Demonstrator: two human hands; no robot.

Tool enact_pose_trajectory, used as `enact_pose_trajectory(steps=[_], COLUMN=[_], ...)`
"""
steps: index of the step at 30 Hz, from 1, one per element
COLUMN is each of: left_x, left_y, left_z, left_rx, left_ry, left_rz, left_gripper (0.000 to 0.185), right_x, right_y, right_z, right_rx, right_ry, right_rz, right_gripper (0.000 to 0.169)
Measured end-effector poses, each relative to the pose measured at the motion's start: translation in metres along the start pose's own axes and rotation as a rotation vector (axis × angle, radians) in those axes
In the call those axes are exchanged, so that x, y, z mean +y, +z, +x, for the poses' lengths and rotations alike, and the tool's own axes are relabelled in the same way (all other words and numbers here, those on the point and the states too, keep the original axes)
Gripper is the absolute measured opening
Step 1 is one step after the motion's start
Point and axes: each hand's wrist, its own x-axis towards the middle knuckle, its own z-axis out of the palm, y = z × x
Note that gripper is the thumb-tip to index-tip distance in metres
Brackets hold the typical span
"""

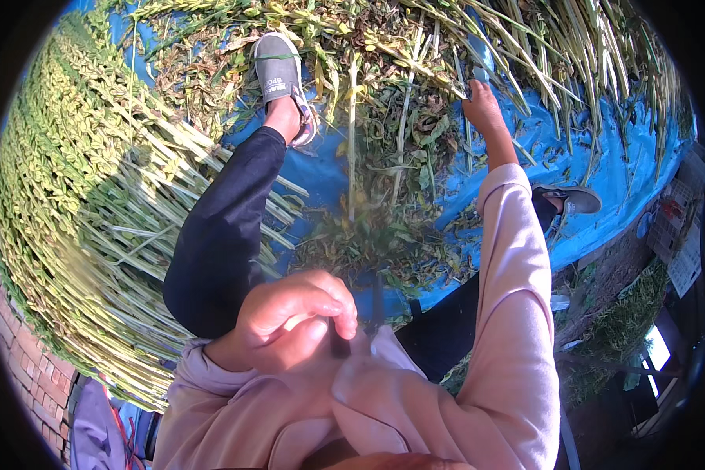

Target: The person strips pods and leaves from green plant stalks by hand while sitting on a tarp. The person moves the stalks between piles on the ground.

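My right hand [483, 107] reaches far forward, its fingers closed around the near end of a pale stalk with green pods [414, 61]. This stalk slants up and left over dried leaves. Close to my chest is my left hand [299, 317], palm turned partly up and fingers loosely curled. A dark patch shows just below its fingertips; whether it is a held thing or a shadow I cannot tell. Beneath my legs, a blue plastic sheet [317, 170] carries loose leaves [405, 117] and a few bare stalks [352, 141].
A big pile of cut, pod-bearing stalks [94, 194] fills the left. More stalks [593, 53] lie at the upper right. My grey shoes [279, 67] rest on the sheet at either side. Brick paving [41, 376] and purple cloth [97, 429] show lower left, plastic crates [675, 229] at right.
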Motion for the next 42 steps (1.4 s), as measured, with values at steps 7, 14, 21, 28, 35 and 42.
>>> enact_pose_trajectory(steps=[7,14,21,28,35,42], left_x=[0.010,0.009,0.005,-0.013,-0.094,-0.136], left_y=[-0.019,-0.013,-0.019,-0.024,0.047,0.078], left_z=[0.010,-0.012,-0.016,0.025,0.065,0.017], left_rx=[0.011,0.046,0.158,0.408,0.156,0.463], left_ry=[-0.071,0.113,0.271,0.150,-0.038,-0.154], left_rz=[0.005,-0.038,0.083,-0.201,-0.697,-0.513], left_gripper=[0.030,0.022,0.017,0.025,0.030,0.013], right_x=[-0.047,-0.076,-0.060,-0.030,0.017,0.045], right_y=[0.020,-0.082,-0.225,-0.318,-0.257,-0.151], right_z=[0.004,-0.013,-0.091,-0.334,-0.531,-0.573], right_rx=[-0.331,-0.150,-0.022,0.034,0.128,0.052], right_ry=[0.145,-0.108,-0.199,0.072,0.185,0.106], right_rz=[-0.034,0.278,0.330,0.472,0.627,0.448], right_gripper=[0.040,0.028,0.013,0.005,0.017,0.042])
